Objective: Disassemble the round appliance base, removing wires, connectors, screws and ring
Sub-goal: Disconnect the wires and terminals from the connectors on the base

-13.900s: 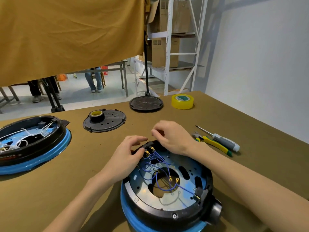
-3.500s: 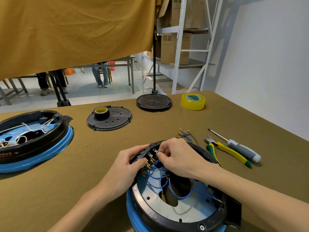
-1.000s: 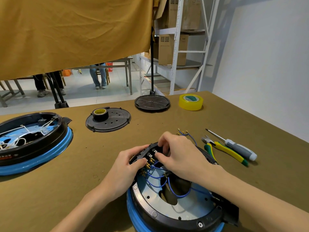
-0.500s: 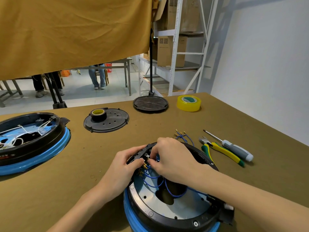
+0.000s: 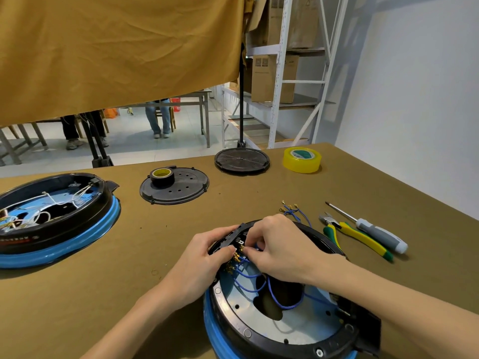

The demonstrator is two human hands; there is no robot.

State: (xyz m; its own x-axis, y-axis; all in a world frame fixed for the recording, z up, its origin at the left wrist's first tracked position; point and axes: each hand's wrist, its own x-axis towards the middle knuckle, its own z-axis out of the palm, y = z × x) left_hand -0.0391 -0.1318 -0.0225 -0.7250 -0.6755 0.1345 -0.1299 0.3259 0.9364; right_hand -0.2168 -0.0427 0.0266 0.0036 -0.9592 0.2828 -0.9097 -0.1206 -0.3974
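Blue wires (image 5: 248,279) remain plugged into the round base (image 5: 280,317) at the table's near edge, where the left hand (image 5: 204,257) grips the terminal block (image 5: 228,239) and the right hand (image 5: 280,252) pinches a connector; a skewed pull may tear its wire.

Round black appliance base (image 5: 272,330) with blue ring (image 5: 220,340), lying open-side up, blue wires (image 5: 251,281) looped inside
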